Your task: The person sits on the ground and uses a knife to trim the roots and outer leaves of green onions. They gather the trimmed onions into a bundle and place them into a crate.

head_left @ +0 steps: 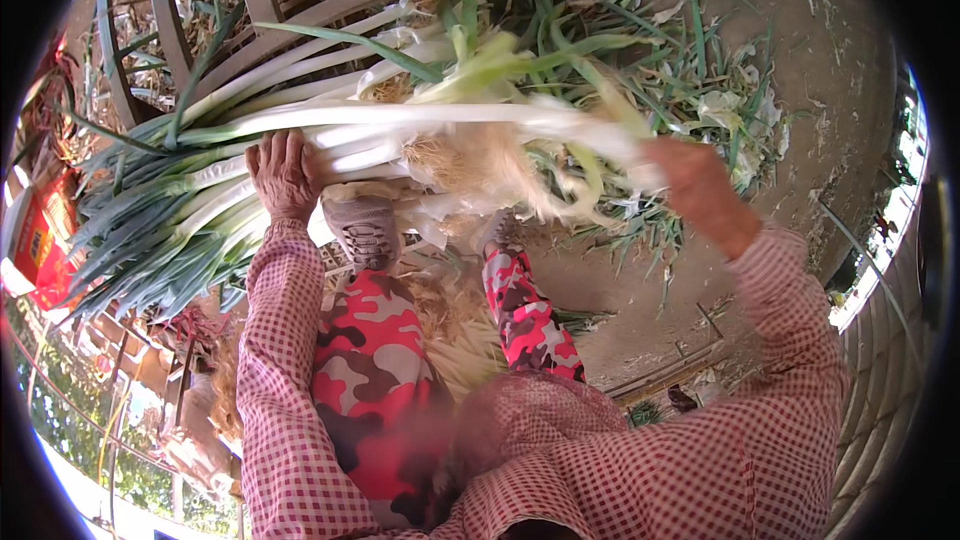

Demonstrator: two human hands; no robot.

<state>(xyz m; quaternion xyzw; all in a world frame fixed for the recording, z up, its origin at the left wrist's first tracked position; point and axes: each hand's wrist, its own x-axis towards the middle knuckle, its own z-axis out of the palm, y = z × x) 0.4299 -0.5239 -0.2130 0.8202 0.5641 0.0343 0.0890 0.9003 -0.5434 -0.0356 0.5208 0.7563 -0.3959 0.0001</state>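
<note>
Large leeks or Welsh onions [292, 120] lie in a pile in front of me, white shanks and roots towards the middle, dark green leaves [157, 217] to the left. My left hand [283, 172] rests on the white shanks, its fingers curled over them. My right hand [694, 184] is at the right, blurred by motion, at the end of a blurred pale strip of stalk or leaf [592, 135]. Its fingers look closed, but what lies between them is too blurred to tell. Pale, stringy roots [465, 161] hang below the long white shank in the middle.
Peeled leaves and scraps [675, 67] litter the floor ahead and to the right. A slatted frame [300, 26] stands at the upper left. More stalks [472, 352] lie between my legs. My shoe [364, 229] is against the pile. A red printed package [45, 240] is at the far left.
</note>
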